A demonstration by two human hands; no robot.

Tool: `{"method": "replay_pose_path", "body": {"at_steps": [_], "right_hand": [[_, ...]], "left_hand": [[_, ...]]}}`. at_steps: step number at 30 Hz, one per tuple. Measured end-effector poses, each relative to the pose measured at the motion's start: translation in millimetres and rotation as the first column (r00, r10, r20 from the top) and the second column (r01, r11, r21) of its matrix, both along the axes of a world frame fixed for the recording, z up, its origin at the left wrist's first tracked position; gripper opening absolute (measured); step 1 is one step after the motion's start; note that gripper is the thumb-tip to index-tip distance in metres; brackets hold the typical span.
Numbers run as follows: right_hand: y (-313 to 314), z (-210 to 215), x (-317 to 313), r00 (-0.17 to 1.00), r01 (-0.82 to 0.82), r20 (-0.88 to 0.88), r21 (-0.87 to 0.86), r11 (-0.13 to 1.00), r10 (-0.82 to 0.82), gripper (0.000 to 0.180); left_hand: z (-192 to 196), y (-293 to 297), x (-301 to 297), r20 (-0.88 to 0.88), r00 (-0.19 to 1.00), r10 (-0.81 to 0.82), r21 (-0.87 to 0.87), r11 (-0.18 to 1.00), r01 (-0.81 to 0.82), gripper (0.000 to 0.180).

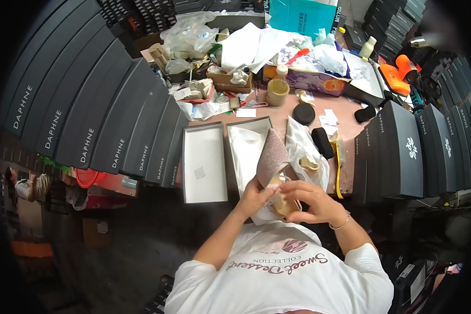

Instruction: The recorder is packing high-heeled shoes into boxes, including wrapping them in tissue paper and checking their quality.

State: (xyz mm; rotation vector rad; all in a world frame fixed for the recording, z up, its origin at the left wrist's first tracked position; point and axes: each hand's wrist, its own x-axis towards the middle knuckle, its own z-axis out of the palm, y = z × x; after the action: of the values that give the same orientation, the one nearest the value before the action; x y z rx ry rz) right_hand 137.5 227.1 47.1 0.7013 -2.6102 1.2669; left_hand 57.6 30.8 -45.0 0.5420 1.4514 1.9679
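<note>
On the cluttered worktop [345, 112], your left hand [254, 198] and right hand [311, 201] grip the shoe [273, 157]; loosening fingers could drop it beside the open box [246, 152].

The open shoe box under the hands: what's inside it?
White tissue paper lines the open shoe box. The glittery shoe held by the left hand and right hand covers its near end, hiding anything beneath.
</note>
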Motion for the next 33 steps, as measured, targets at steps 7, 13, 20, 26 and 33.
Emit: {"method": "replay_pose_path", "body": {"at_steps": [7, 13, 20, 26, 33], "right_hand": [[3, -50, -5, 0.822, 0.344, 0.526, -0.155, 0.926, -0.218, 0.034], [-8, -49, 0, 0.921, 0.306, 0.275, -0.075, 0.949, -0.275, 0.036], [-7, -18, 3, 0.917, 0.071, 0.379, 0.147, 0.987, -0.122, 0.094], [36, -20, 37, 0.854, 0.276, 0.518, -0.534, 0.799, 0.052, 0.091], [19, 18, 81, 0.821, -0.181, 0.038, -0.929, 0.323, 0.57, 0.093]], "left_hand": [[5, 2, 4, 0.137, 0.991, -0.005, 0.036, 0.999, 0.0, 0.033], [-3, 11, -1, 0.252, 0.95, 0.187, -0.007, 0.982, -0.191, 0.031], [27, 12, -8, 0.01, 0.991, 0.13, -0.072, 0.989, -0.129, 0.049], [89, -9, -77, -0.437, 0.893, 0.103, -0.4, 0.867, -0.296, 0.024], [141, 35, -100, -0.843, 0.461, 0.276, 0.035, 0.884, -0.466, 0.022]]}}
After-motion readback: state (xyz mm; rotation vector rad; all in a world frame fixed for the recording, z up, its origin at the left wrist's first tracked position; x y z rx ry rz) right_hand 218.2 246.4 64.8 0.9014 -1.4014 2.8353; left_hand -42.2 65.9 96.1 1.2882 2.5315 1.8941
